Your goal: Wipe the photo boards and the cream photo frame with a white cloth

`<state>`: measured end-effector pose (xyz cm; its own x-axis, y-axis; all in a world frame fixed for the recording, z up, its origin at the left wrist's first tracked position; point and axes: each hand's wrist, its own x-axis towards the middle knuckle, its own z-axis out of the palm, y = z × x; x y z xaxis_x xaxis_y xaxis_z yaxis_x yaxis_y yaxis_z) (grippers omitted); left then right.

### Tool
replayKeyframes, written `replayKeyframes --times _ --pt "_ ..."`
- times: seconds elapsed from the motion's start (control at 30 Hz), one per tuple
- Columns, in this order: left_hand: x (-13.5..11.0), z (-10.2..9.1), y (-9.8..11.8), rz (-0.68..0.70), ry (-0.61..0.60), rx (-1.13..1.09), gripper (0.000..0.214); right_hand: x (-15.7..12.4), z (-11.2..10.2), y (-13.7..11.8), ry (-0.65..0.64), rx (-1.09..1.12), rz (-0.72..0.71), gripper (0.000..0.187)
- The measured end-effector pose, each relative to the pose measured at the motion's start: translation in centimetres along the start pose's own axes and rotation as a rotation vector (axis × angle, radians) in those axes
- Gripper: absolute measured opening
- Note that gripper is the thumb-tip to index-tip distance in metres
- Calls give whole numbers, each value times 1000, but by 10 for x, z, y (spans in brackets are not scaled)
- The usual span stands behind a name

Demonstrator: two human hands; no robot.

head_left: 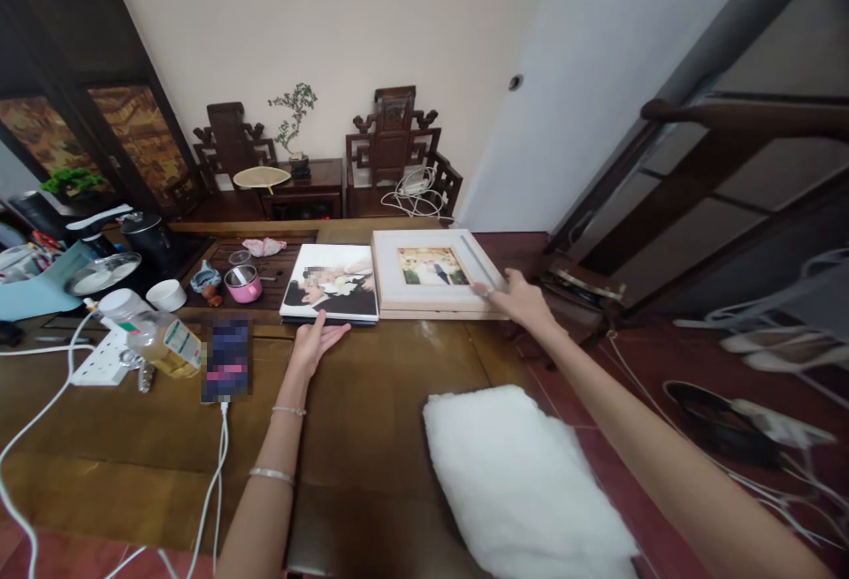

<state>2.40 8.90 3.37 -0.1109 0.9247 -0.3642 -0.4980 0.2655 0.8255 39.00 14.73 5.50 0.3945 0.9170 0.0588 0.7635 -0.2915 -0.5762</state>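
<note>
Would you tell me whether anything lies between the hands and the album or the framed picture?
Nothing visible does. The left hand touches the near edge of the album, and the right hand the near right corner of the framed picture.

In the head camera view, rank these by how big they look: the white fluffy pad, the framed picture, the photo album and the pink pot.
1. white fluffy pad, though it lies nearest the camera
2. framed picture
3. photo album, looking only slightly smaller
4. pink pot
</note>
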Motion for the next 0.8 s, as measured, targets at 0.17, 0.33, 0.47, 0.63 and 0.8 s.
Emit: replayKeyframes --times 0.17,0.33,0.47,0.63,0.8 --pt "1 -2 1 -17 -22 -1 45 5 16 26 -70 96 38 46" --pt "3 -4 2 -26 -25 13 46 5 21 33 -52 168 8 40" --pt "2 -4 4 -37 -30 19 47 0 19 37 -51 186 -10 40" --pt "3 -2 4 -42 -12 6 48 -1 12 34 -66 140 -7 36" --pt "5 -4 2 -40 -15 1 47 13 2 21 -65 29 27 26"
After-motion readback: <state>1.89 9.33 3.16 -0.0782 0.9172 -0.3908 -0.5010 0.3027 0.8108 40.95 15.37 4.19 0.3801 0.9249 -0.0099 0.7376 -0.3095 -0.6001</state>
